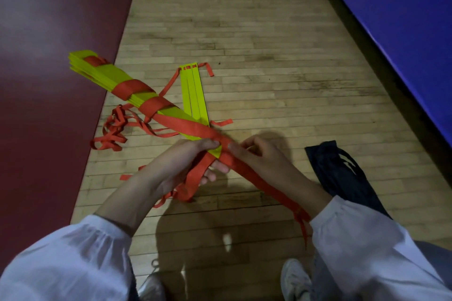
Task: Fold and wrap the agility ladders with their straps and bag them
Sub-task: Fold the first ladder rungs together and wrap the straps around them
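Two hands show in the lower middle of the frame: the left hand (186, 164) and the right hand (259, 156). Two white sleeves fill the lower corners, the left sleeve (66, 259) and the right sleeve (371, 247). Two shoes sit at the bottom edge, one (151, 288) left of centre and one (293, 276) right of it. One stacked rung bundle (102, 73) lies at middle left, crossed by three wraps of orange strap (129, 88). Three loose yellow rungs (194, 95) lie side by side at centre. One dark bag (342, 173) lies at right.
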